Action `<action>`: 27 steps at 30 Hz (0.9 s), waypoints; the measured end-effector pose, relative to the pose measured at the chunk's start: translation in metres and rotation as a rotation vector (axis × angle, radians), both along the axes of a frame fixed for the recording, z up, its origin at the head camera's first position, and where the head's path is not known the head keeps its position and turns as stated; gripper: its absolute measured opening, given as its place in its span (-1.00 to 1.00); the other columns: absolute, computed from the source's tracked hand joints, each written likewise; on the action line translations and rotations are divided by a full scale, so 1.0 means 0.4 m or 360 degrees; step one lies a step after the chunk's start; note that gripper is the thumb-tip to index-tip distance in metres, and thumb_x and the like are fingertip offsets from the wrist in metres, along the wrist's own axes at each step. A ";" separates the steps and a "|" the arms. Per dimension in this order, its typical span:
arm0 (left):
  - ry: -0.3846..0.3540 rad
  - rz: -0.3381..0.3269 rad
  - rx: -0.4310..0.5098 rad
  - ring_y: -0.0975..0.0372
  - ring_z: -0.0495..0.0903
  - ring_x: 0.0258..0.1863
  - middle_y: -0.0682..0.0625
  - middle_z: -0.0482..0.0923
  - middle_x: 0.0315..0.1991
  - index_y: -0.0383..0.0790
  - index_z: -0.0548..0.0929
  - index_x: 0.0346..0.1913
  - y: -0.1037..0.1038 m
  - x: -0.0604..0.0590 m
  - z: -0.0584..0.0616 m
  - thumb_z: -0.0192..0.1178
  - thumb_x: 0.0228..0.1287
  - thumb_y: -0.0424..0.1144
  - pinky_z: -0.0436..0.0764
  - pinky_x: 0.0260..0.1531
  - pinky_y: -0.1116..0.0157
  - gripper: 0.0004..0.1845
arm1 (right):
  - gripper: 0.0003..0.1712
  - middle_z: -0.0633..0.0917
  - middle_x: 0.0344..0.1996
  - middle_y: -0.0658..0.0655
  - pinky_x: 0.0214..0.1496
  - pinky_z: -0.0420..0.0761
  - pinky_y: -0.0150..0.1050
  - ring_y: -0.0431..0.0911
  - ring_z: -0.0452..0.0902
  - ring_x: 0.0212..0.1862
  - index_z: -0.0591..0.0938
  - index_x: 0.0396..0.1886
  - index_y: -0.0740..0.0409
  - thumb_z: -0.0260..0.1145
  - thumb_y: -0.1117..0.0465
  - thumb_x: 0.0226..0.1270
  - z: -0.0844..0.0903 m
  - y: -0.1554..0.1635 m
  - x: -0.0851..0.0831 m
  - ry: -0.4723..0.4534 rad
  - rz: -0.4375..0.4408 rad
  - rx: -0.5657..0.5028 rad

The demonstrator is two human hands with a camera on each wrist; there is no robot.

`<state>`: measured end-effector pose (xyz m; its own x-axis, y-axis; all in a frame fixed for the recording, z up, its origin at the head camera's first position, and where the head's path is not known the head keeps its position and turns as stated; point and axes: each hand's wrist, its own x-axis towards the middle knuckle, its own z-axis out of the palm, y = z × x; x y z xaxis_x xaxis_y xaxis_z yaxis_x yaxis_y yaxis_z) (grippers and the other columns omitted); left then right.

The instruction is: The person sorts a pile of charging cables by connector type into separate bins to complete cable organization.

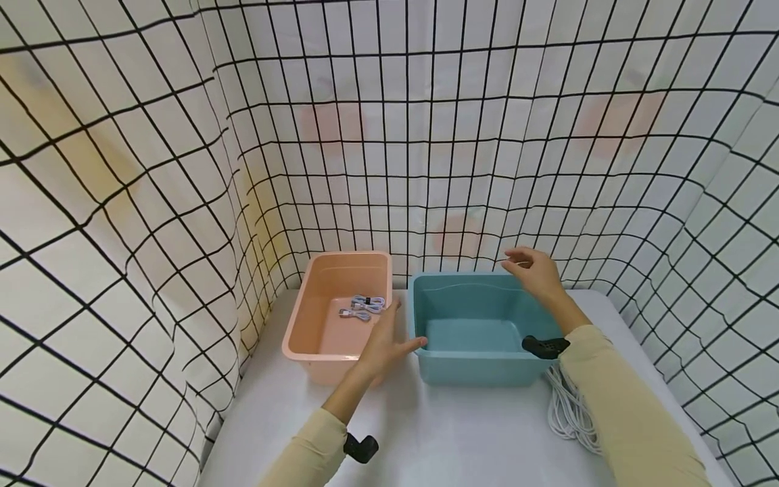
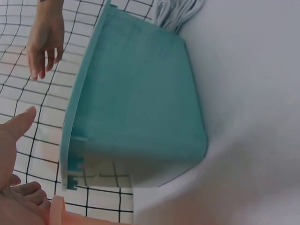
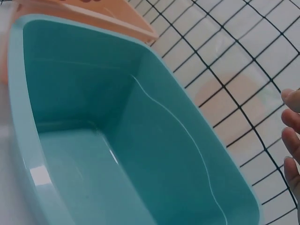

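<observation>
My left hand (image 1: 385, 343) is over the gap between the peach bin (image 1: 293, 331) and the teal bin (image 1: 487, 368), thumb spread toward the teal rim. Its other fingers lie along the peach bin's right rim, and the left wrist view shows them right beside that rim. Bundled white cables (image 1: 368, 306) lie on the peach bin's floor. My right hand (image 1: 535, 272) hovers above the teal bin's back right corner, fingers loosely bent, holding nothing. In the right wrist view the teal bin's floor (image 3: 84, 164) is bare.
A coiled white cord (image 1: 569, 412) lies on the white table (image 1: 462, 439), right of the teal bin and partly hidden by my right sleeve. Black netting (image 1: 426, 142) over white sheeting encloses the back and both sides. Dark wrist cameras (image 1: 360, 448) sit at both cuffs.
</observation>
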<state>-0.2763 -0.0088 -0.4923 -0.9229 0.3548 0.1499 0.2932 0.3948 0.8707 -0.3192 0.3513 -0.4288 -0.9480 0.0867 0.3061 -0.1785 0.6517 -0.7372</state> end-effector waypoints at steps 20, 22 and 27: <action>0.0151 -0.0070 -0.0091 -0.02 0.18 0.53 -0.20 0.13 0.58 -0.29 0.03 0.64 0.085 0.032 -0.010 0.53 0.23 -0.08 0.26 0.44 -0.05 0.11 | -0.42 0.61 0.15 0.38 0.13 0.54 0.23 0.29 0.51 0.19 0.55 0.34 0.29 0.24 -0.05 0.59 -0.021 0.096 0.055 -0.0105 -0.0191 -0.0026; 0.0156 -0.0034 -0.0077 -0.02 0.17 0.53 -0.20 0.12 0.58 -0.27 0.03 0.64 0.094 0.037 -0.020 0.55 0.21 -0.06 0.25 0.44 -0.05 0.13 | -0.39 0.59 0.18 0.40 0.17 0.51 0.29 0.32 0.49 0.22 0.54 0.37 0.29 0.24 -0.07 0.59 -0.026 0.107 0.061 -0.0111 -0.0208 -0.0041; 0.0096 0.0087 -0.0028 0.00 0.22 0.50 -0.16 0.11 0.57 -0.21 0.02 0.65 0.106 0.045 -0.047 0.63 0.07 0.00 0.31 0.41 -0.06 0.23 | -0.37 0.58 0.18 0.43 0.16 0.50 0.35 0.36 0.48 0.22 0.51 0.38 0.31 0.21 -0.09 0.60 -0.044 0.137 0.081 -0.0096 -0.0226 -0.0011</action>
<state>-0.2584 0.0336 -0.5112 -0.9304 0.3073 0.1999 0.3225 0.4265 0.8450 -0.2867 0.4061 -0.4464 -0.9428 0.2228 0.2478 -0.0401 0.6622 -0.7482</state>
